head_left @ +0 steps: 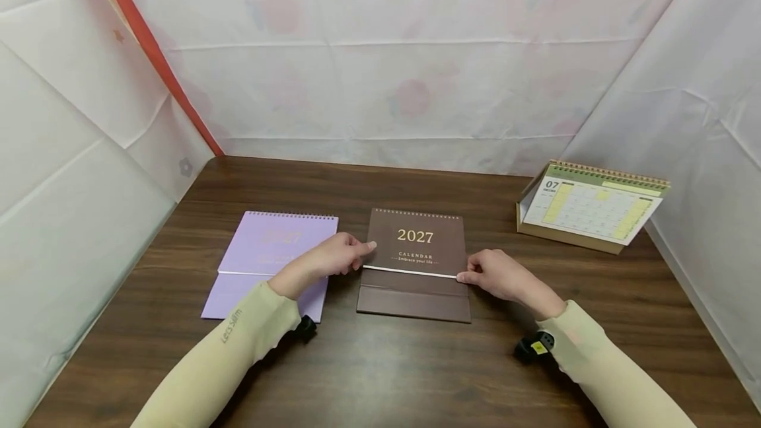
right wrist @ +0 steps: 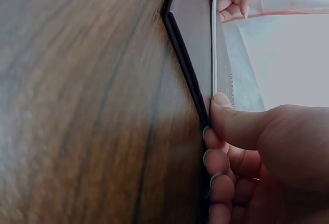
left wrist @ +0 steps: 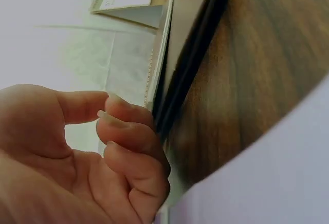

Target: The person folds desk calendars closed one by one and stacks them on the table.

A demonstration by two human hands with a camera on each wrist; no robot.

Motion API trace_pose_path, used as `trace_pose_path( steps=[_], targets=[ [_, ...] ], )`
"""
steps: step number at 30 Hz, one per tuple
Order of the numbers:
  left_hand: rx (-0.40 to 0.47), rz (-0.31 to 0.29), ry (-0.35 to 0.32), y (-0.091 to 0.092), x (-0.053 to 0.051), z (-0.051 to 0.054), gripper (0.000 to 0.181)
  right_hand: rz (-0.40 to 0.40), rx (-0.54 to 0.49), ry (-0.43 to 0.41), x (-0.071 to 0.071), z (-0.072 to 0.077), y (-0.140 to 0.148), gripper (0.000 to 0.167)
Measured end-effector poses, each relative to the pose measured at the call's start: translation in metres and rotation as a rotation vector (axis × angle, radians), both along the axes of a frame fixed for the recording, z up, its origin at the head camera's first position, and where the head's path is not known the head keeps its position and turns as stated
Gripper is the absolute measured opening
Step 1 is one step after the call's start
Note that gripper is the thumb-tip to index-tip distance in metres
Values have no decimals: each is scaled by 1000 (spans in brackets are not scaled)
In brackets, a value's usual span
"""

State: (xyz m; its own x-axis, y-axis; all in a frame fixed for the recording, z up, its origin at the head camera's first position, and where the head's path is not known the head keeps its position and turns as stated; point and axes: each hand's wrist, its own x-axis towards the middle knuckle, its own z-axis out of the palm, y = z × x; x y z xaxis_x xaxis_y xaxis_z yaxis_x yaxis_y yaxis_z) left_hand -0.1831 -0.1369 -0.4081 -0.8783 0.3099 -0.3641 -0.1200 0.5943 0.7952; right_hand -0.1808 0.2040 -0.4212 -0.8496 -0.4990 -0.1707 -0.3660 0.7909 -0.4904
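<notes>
At the brown calendar [head_left: 416, 269]: it lies cover up on the worktop [head_left: 380, 375], base [head_left: 414, 302] on the near side, a hand at each flank; the left wrist view shows a dark gap between pages and base.
Right hand [head_left: 499, 273]: fingers curled, pinching the cover's lower right corner, thumb at the white page edge [head_left: 410, 272].
Left hand [head_left: 335, 256]: fingers curled in against the calendar's left side; from my end I cannot tell whether they grip it.
Step in hand: I judge it to be taking hold of the brown calendar from both sides.
Next move: to my mind, it calls for sure contact on the left, then even pressure, so pages and base do not slide apart.
Print on the brown calendar: gold "2027", "CALENDAR", "Embrace your life"; no maker's name I can read.
Purple calendar [head_left: 255, 249]: left of the brown calendar, partly hidden behind the left hand; faint gold "2027", smaller lines unreadable.
Standing calendar [head_left: 594, 207]: tented, right of and beyond the brown calendar; "07" heads its page, grid too small for me.
Left sleeve [head_left: 238, 342]: near side, left of the brown calendar; seems to read "Let's Slim".
Yellow tag [head_left: 538, 347]: near side, right of the brown calendar, at the right wrist; nothing legible.
</notes>
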Motion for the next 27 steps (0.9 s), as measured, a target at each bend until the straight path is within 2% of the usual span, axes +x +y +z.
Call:
trace_pose_path(
  steps=[3, 6, 13, 17, 21, 27],
  targets=[
    [81, 7, -45, -3, -3, -2, 41, -7, 0, -8, 0, 0, 2, 37],
    [143, 20, -49, -5, -4, -5, 36, -8, -6, -7, 1, -1, 3, 37],
    [110, 68, 47, 0, 2, -4, 25, -20, -2, -12, 1, -3, 3, 37],
    [185, 109, 18, 5, 2, -8, 24, -21, -10, -14, 2, -3, 3, 37],
    [281, 165, -34, 8, 1, -12, 31, -19, -20, -3, 2, -2, 3, 37],
    [261, 171, 9, 9, -1, -13, 45, -25, -30, 8, 3, -3, 4, 37]
  ],
)
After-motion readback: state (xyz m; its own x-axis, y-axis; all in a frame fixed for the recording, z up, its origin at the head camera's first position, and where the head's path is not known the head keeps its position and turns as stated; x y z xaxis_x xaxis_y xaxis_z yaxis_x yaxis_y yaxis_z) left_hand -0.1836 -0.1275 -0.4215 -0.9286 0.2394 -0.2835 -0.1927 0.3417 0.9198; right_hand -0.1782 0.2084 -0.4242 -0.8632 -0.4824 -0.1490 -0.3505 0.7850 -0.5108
